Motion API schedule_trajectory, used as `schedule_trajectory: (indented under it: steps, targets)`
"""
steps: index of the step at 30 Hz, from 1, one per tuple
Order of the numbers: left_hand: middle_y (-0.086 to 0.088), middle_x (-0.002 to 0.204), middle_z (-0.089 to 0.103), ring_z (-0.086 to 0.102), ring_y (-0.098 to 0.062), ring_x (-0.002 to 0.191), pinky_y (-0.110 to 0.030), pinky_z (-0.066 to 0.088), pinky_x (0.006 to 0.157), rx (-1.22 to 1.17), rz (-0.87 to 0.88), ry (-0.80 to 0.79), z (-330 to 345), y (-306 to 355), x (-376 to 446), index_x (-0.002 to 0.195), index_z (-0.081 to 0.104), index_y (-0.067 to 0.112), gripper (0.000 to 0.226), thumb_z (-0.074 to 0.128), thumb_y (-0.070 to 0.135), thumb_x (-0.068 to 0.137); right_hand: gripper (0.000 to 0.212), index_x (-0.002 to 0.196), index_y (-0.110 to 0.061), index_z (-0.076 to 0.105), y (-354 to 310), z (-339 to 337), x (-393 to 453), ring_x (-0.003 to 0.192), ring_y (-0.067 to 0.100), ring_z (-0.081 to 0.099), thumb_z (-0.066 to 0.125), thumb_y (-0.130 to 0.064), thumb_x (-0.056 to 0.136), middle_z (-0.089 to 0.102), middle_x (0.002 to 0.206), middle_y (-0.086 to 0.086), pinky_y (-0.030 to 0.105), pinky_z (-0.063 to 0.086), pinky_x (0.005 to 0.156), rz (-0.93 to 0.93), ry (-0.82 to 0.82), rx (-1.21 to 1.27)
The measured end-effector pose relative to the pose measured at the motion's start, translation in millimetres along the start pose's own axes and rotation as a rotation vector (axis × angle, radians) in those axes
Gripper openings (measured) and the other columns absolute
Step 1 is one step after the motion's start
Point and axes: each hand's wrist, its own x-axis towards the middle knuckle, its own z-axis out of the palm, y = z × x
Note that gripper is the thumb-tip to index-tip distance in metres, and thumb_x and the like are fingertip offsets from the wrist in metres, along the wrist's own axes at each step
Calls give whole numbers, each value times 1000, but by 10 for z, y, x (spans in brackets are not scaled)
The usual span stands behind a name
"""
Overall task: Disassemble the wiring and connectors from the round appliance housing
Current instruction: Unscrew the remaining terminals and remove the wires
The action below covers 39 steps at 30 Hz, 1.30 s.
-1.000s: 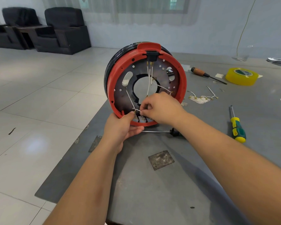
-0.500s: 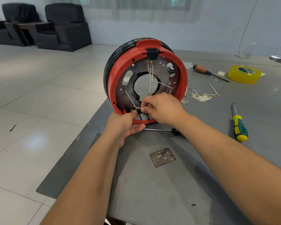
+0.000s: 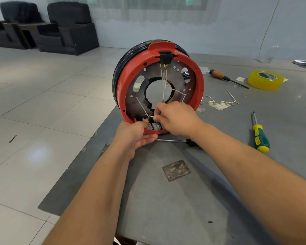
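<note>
A round red and black appliance housing (image 3: 124, 85) stands on edge on the grey table (image 3: 184, 200), open side toward me. White wires (image 3: 163, 80) with brass terminals run from a black connector block (image 3: 164, 58) at the top across the metal plate. My left hand (image 3: 136, 133) grips the bottom rim of the housing, thumb by a brass terminal. My right hand (image 3: 175, 119) pinches the end of a white wire (image 3: 141, 106) just above small grey connectors (image 3: 155, 126) at the housing's bottom.
Removed wires with terminals (image 3: 221, 102) lie on the table right of the housing. A green and yellow screwdriver (image 3: 260, 137), a wooden-handled tool (image 3: 224, 76), a yellow tape roll (image 3: 265, 79) and a screwdriver shaft (image 3: 171, 140) under my right wrist lie nearby. Table edge drops left to tiled floor.
My right hand has shifted slightly along the bottom, now pinching the white wire end near the left terminal. My left hand keeps its grip on the rim.
</note>
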Motion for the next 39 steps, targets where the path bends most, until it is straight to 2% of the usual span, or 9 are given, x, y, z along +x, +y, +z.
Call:
schedule_trajectory:
  steps: [5,12,17,21,24,27,30,34,39]
  targets:
    - [-25,97,76,78,-28,63,-28,59,50,11,-3,-5,-5,13,-9,128,59,3,25,64,10,105,14,102,-34,62,14,0,-17,85,26,64,52,-44,100,67,85,-4,34,42,65,-13,29,14]
    - [-22,87,78,78,-28,63,-29,60,50,21,-5,-11,-5,14,-8,125,61,2,22,63,11,106,16,100,-32,61,-16,34,-40,85,28,65,51,-45,100,68,87,-3,34,40,64,-4,69,4]
    - [-21,99,78,78,-27,63,-28,60,51,37,6,-17,8,6,-7,125,61,5,20,64,11,106,17,105,-31,62,-27,43,-93,90,29,66,50,-43,101,70,93,-3,37,49,70,15,83,27]
    - [-16,78,79,79,-26,64,-28,61,52,31,-18,-34,-8,11,-2,121,63,3,17,63,12,106,21,107,-32,63,-46,28,-99,90,31,66,46,-44,102,71,96,-2,36,46,68,-31,88,-33]
    - [-18,81,79,79,-27,65,-28,60,51,26,-19,-32,-11,16,5,122,63,3,18,64,12,106,18,105,-31,62,-84,-24,-81,85,29,66,49,-44,102,70,89,-2,38,50,69,12,107,67]
    - [-17,78,79,79,-28,64,-29,61,51,2,-39,-21,-9,12,19,119,61,4,16,64,10,105,17,104,-28,61,-45,-158,36,81,28,64,54,-43,101,67,83,-5,35,46,67,79,180,133]
    - [-14,74,78,79,-28,66,-29,61,52,-16,-42,-24,-15,15,22,119,61,3,16,64,9,105,17,103,-29,63,-35,-224,42,83,26,64,55,-43,99,60,78,-11,34,44,68,57,127,121]
    - [-18,83,80,80,-31,71,-29,62,54,-29,-29,-34,-15,-6,14,122,62,2,19,65,10,104,15,101,-27,59,-65,-184,-91,85,30,64,51,-40,100,67,87,0,41,54,70,15,34,62]
    - [-20,82,79,80,-32,74,-27,62,55,-59,-21,-50,-37,-7,15,118,62,2,16,65,10,104,11,99,-26,57,-173,-146,-183,81,34,63,49,-33,99,67,86,1,41,53,66,-22,100,33]
